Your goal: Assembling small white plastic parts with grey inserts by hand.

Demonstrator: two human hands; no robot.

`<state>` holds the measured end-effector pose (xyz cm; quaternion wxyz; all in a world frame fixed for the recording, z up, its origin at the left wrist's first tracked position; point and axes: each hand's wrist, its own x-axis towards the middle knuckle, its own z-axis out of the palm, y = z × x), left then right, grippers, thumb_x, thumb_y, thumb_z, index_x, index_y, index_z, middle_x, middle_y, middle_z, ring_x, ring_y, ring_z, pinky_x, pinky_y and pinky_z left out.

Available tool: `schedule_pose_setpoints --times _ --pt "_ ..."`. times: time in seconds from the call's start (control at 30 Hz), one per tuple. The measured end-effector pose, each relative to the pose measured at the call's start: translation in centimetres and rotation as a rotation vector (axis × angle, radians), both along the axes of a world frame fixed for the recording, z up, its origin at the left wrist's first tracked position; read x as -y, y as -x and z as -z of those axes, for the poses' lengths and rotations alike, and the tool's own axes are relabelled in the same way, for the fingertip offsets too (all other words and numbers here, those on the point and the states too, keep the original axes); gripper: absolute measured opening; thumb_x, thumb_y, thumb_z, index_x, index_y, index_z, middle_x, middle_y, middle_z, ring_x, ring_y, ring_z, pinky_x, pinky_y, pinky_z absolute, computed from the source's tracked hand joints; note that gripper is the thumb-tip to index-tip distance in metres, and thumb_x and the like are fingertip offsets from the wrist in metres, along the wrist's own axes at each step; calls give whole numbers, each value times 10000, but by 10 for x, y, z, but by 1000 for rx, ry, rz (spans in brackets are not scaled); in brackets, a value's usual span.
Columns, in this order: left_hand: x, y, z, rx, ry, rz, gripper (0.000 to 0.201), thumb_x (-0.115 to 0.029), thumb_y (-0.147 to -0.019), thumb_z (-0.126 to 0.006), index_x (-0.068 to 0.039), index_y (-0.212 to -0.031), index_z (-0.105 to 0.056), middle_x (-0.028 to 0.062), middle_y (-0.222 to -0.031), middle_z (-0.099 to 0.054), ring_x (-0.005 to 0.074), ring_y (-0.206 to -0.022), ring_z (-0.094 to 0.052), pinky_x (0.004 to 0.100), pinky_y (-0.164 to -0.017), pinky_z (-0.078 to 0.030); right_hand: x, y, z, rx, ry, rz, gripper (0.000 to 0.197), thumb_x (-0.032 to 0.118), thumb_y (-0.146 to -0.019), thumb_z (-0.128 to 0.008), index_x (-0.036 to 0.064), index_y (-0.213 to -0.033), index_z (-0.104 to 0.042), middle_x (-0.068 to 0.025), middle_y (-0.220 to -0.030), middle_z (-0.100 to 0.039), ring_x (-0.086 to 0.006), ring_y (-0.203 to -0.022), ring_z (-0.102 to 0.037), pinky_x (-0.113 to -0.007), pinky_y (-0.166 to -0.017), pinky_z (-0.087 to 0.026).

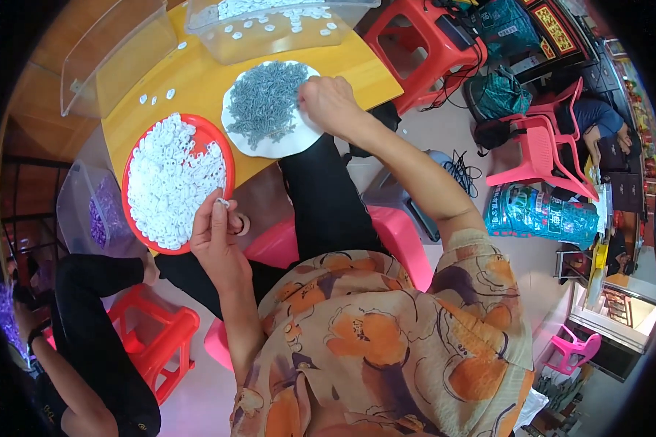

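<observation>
A heap of thin grey bits (266, 105) lies on the white plate (307, 137). The right hand (330, 105) is at the plate's right edge, its fingers bent and close together by the heap; I cannot tell if they pinch a grey bit. The left hand (220, 244) is below the plate and to its left, and its thumb and finger pinch one small white piece (223, 203). More white pieces (169, 186) fill the red tray (206, 132), left of the plate and a bit nearer the person. To do this well, pick just one grey bit at a time, pinch softly, and work low over the plate, so a dropped bit lands there.
</observation>
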<state>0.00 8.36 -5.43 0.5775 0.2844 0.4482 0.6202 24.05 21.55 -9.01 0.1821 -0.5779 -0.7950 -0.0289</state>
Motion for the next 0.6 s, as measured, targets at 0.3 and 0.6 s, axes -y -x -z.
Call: schedule_pose_setpoints --times 0.3,0.6 --pt "-7 14 -1 -54 12 -106 228 -77 -892 -509 31 -1084 -566 75 -811 -618 55 -626 -481 180 -564 -391 4 -4 -1 -12 8 -108 155 105 -765 -520 -42 -797 -555 -214 -744 -584 -388 -734 -589 -450 -656 -470" --pt "3 -12 2 -17 92 34 204 -66 -863 -551 7 -1048 -600 60 -811 -626 50 -613 -483 165 -553 -379 62 20 -64 -648 252 -213 101 45 -765 -615 27 -863 -630 -89 -689 -608 -130 -607 -573 -253 -565 -453"
